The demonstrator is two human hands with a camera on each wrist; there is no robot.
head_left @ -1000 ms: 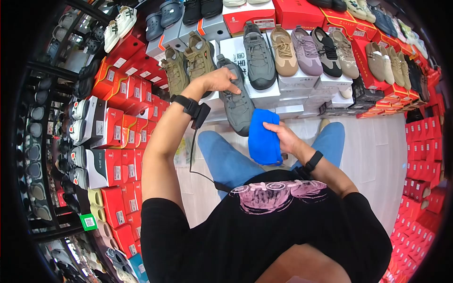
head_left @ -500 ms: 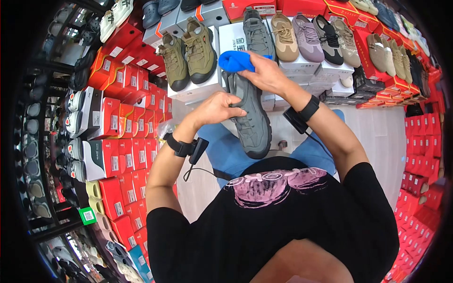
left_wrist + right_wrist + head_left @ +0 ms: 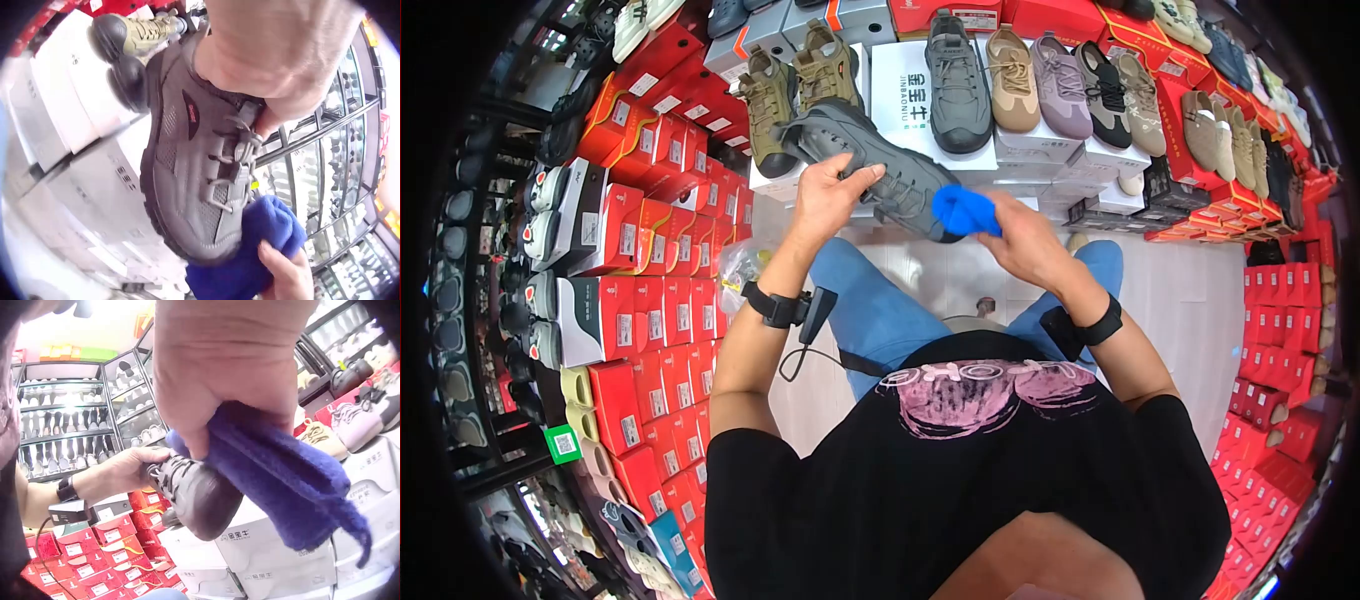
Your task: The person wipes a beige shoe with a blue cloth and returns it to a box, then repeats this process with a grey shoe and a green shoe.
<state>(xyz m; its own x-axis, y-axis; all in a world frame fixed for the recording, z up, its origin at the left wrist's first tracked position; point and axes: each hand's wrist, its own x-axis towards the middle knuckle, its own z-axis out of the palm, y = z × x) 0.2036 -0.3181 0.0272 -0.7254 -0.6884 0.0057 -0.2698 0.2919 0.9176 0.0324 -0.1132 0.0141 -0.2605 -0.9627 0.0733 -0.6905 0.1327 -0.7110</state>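
A grey lace-up shoe [image 3: 910, 190] is held up in front of the display boxes, heel toward the upper left and toe toward the lower right. My left hand [image 3: 825, 205] grips it at the ankle opening, thumb over the tongue. In my right hand [image 3: 1025, 245] is a bunched blue cloth [image 3: 965, 210], which lies against the toe. The left wrist view shows the cloth [image 3: 250, 256] wrapping under the toe cap, and a dark side patch with red lettering on the shoe [image 3: 187, 156]. From the right wrist, folds of cloth [image 3: 275, 481] hang below the fingers, beside the toe.
A matching grey shoe [image 3: 960, 90] stands on a white box [image 3: 900, 85]. Olive shoes [image 3: 770, 110] are just behind the held shoe's heel. Tan [image 3: 1012, 80] and purple shoes [image 3: 1060, 85] line up to the right. Red boxes [image 3: 640, 235] are stacked along the left.
The cloth was near the toe, went up to the heel end, and is now back at the toe. The shoe has swung from toe pointing down to lying slantwise, heel up left.
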